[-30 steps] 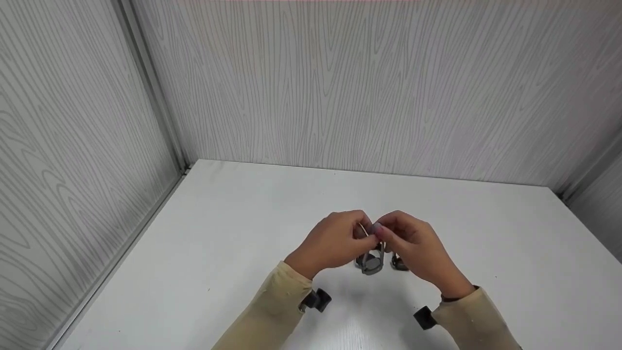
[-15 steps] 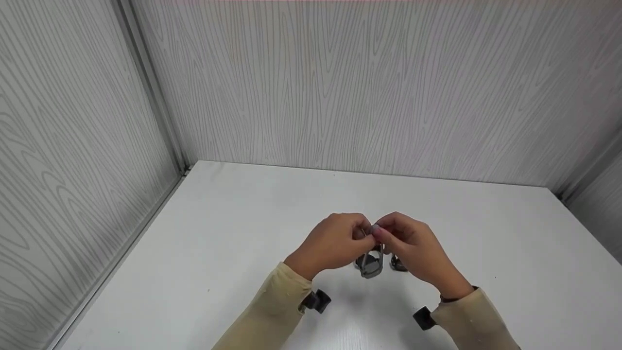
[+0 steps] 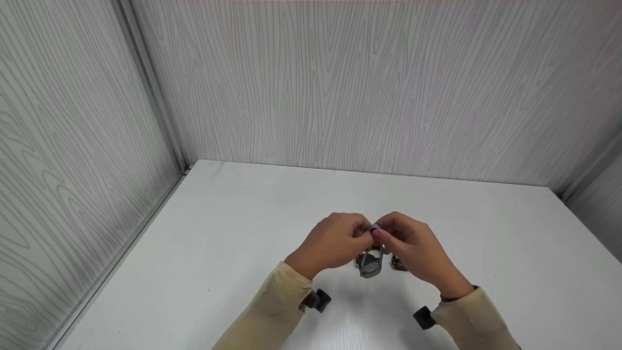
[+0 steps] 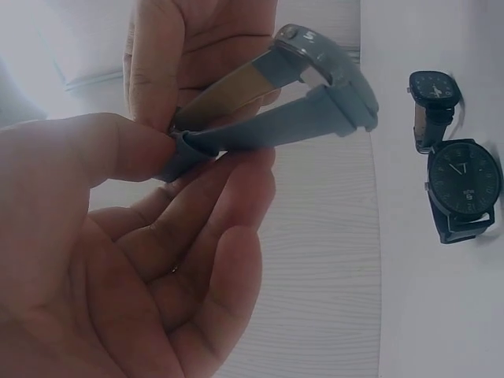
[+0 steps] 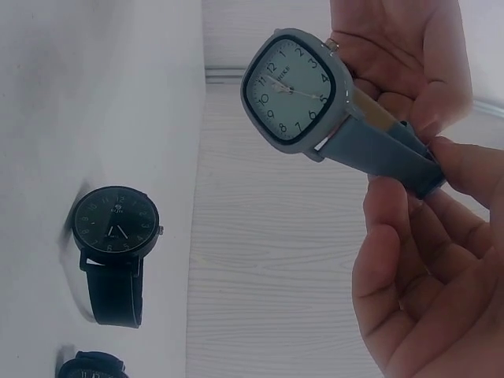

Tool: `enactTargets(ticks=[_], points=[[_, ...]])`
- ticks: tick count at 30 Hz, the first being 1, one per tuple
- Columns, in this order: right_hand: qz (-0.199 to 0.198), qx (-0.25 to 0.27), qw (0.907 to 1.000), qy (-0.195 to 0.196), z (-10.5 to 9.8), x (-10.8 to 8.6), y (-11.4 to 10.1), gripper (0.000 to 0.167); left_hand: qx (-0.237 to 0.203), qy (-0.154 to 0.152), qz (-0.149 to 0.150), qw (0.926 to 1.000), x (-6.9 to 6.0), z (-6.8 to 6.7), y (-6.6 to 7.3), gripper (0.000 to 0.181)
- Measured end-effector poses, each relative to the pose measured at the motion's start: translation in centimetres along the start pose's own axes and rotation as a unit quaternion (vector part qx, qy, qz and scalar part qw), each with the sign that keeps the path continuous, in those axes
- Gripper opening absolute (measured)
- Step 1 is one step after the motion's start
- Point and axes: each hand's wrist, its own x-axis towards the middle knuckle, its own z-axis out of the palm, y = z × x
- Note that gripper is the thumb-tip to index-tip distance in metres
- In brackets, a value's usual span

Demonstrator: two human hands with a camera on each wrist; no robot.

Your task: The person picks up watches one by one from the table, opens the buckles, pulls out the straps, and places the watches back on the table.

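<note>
- The left hand [image 3: 335,240] and right hand [image 3: 410,245] pinch the strap [image 5: 378,153] of the grey-blue watch [image 5: 287,94]; its case hangs below them.
- Their grip hides the strap's ends.
- Beneath both, on the surface [image 3: 243,218]: a round black watch [image 5: 116,224] and a square black watch [image 4: 435,89], cut off in the right wrist view.

A white counter [image 3: 243,209], flecked with a few dark specks, spreads beneath the left hand [image 3: 335,241] and the right hand [image 3: 413,245]. Beyond both stands the back wall [image 3: 330,87] — pale grey, patterned with darker lines like wood grain. The same grain covers the left wall [image 3: 58,146], well off to the left hand's side; a sliver of right wall [image 3: 606,200] shows far past the right hand. A grey strip [image 3: 146,73] runs up the left corner. Soft shadows [image 3: 359,294] fall just this side of the hands — with a faint sheen [image 3: 352,335] nearer still.
</note>
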Motion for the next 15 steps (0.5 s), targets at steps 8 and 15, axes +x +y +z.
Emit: enactTargets(ticks=[8,15], points=[[0.023,0.014,0.9992,0.028,-0.14,-0.08,-0.08,0.009,-0.023,-0.004,0.008,0.9997,-0.01,-0.07,-0.2,0.018],[0.015,0.032,0.9978,0.056,-0.11,-0.11,-0.08,0.009,-0.01,-0.008,0.015,0.9998,0.09,-0.12,-0.29,0.014]])
